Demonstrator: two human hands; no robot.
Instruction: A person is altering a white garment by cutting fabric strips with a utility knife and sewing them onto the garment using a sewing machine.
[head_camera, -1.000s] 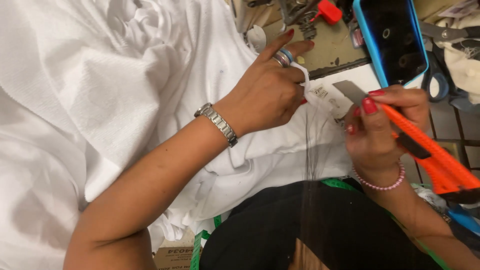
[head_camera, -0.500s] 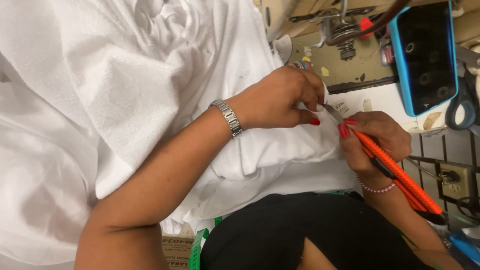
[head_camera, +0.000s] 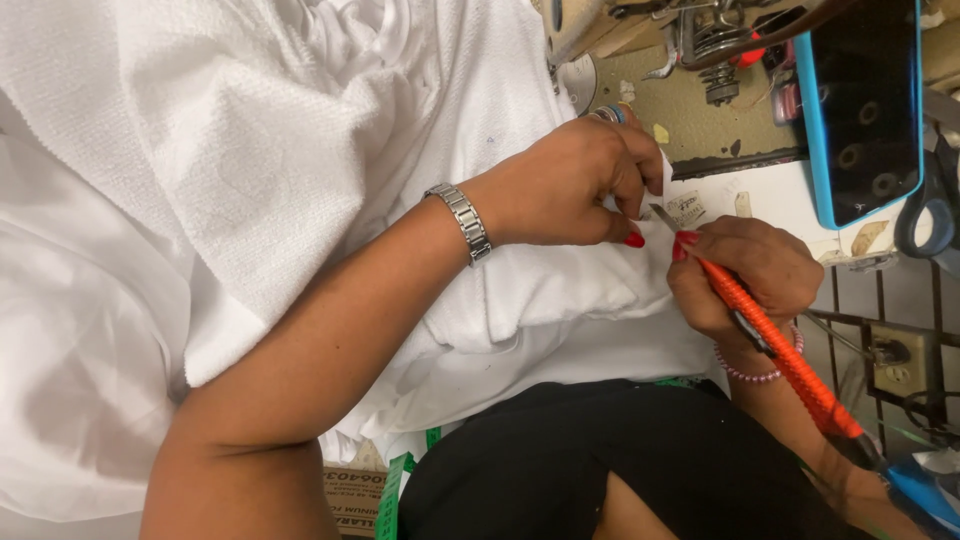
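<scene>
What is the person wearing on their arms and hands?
Both arms are bare, with no sleeves. The left hand has a silver metal link watch on its wrist, rings on a finger, and red nails. The right hand has red nails too, and a thin bracelet of small pink beads around its wrist.

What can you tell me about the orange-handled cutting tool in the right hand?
The cutting tool has a long, ribbed orange handle with a dark clip along it and a short, grey metal blade at its tip. It slants from lower right up to the left. The right hand grips it near the blade. The tip meets the white fabric that the left hand pinches, beside a small label.
</scene>
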